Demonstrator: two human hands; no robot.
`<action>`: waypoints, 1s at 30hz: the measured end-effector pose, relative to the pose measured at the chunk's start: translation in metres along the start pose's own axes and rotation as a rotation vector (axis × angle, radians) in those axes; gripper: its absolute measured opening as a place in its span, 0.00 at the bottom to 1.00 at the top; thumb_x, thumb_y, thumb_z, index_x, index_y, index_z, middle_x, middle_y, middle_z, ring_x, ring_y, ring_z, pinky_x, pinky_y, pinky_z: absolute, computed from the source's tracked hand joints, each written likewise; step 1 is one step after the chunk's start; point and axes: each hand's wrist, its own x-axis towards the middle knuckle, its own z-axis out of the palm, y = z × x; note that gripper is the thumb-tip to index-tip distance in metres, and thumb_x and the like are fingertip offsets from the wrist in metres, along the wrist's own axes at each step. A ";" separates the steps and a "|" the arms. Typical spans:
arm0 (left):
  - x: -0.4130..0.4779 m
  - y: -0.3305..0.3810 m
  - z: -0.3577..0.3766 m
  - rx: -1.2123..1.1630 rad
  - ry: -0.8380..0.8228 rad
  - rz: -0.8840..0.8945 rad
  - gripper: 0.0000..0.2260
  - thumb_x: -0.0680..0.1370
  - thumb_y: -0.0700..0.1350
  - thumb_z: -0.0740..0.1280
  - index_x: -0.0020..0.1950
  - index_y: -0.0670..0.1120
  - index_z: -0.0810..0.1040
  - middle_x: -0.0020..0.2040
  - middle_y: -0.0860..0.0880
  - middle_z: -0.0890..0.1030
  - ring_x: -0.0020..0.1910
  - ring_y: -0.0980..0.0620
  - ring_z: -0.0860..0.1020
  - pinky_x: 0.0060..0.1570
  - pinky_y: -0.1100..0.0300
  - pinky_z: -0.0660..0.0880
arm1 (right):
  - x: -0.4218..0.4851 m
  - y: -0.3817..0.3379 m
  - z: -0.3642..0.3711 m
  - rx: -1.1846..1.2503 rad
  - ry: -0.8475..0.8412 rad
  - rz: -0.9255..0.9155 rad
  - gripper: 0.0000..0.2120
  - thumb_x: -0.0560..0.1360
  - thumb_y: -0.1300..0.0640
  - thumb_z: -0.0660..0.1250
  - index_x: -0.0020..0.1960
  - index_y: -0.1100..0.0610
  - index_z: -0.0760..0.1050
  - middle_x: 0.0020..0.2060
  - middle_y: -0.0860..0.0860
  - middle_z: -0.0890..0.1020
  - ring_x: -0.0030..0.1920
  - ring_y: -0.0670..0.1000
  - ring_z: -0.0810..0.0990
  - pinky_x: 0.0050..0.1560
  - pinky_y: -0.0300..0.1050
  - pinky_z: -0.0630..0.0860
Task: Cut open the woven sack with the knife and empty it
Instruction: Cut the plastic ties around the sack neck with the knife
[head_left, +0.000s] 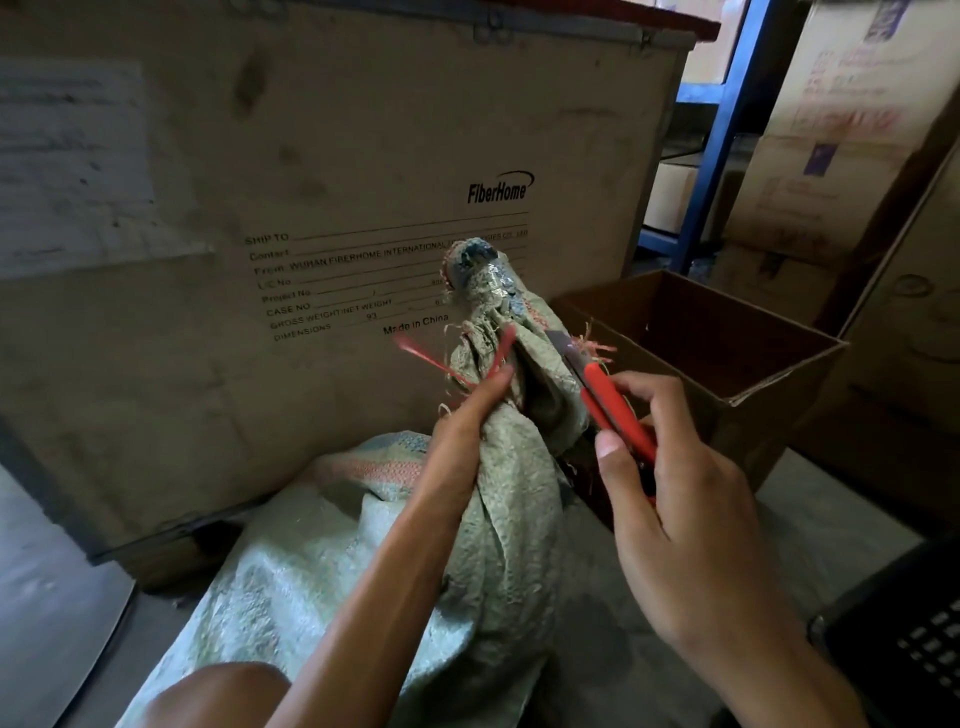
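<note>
A pale green woven sack (332, 561) lies on the floor in front of me, its bunched neck (493, 306) raised and wrapped with shiny tape at the top. My left hand (462, 436) grips the neck just below the tie, where a red string (431, 358) hangs loose. My right hand (670, 483) holds a red utility knife (608, 400). Its short blade rests against the right side of the neck, where frayed pink threads stick out.
A large wooden crate (311, 182) printed with shipping text stands right behind the sack. An open brown cardboard box (727, 338) sits to the right. Stacked cartons (852, 156) and a blue rack (722, 130) fill the far right. A black slotted object (914, 629) is at the lower right.
</note>
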 end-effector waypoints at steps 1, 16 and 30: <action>-0.002 0.002 0.002 -0.013 0.030 0.010 0.17 0.79 0.51 0.66 0.60 0.41 0.82 0.53 0.41 0.85 0.55 0.44 0.83 0.57 0.54 0.80 | 0.000 0.000 0.000 0.001 0.002 -0.004 0.09 0.82 0.48 0.54 0.61 0.40 0.66 0.37 0.41 0.76 0.34 0.44 0.76 0.32 0.38 0.68; -0.014 0.005 0.006 0.043 0.029 0.068 0.20 0.83 0.55 0.59 0.46 0.44 0.86 0.41 0.46 0.88 0.43 0.51 0.86 0.56 0.53 0.77 | -0.013 -0.002 -0.002 -0.263 -0.110 -0.045 0.14 0.82 0.45 0.50 0.66 0.36 0.60 0.51 0.41 0.73 0.46 0.42 0.75 0.46 0.45 0.77; -0.034 0.008 0.015 0.192 0.087 0.202 0.22 0.82 0.60 0.58 0.63 0.47 0.82 0.59 0.51 0.85 0.63 0.55 0.80 0.71 0.51 0.68 | -0.021 -0.001 0.003 -0.361 -0.048 -0.067 0.14 0.80 0.46 0.55 0.65 0.38 0.65 0.45 0.42 0.70 0.41 0.43 0.70 0.43 0.43 0.71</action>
